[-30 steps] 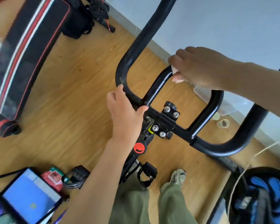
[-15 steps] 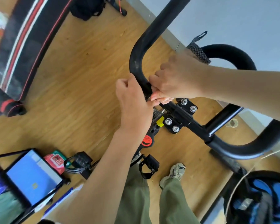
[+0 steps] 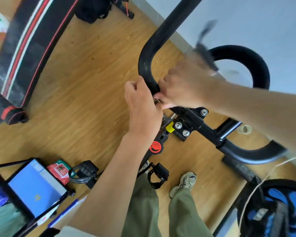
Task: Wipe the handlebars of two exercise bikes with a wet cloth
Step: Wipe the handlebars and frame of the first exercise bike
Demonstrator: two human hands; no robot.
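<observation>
The bike's black handlebar [image 3: 154, 48] curves up from a bolted clamp [image 3: 186, 124] in the middle of the view. My left hand [image 3: 142, 106] is wrapped around the bar's lower left bend, just above the clamp. My right hand [image 3: 183, 86] reaches in from the right and is closed over the same bend, its fingertips touching my left thumb. The wet cloth is hidden under my right fingers. The bar's right end [image 3: 249, 154] sticks out below my right forearm.
A black padded loop [image 3: 246, 53] stands by the wall behind my right hand. A striped black-and-red bench [image 3: 24, 48] lies at left. A laptop [image 3: 34, 189], a red packet [image 3: 60, 170] and a tape roll [image 3: 244, 130] lie on the wooden floor. A blue-and-black wheel [image 3: 280, 211] sits at the bottom right.
My right hand has slid from the inner crossbar down and left to the bend beside my left hand. The left hand has kept its grip. The pale cloth no longer shows.
</observation>
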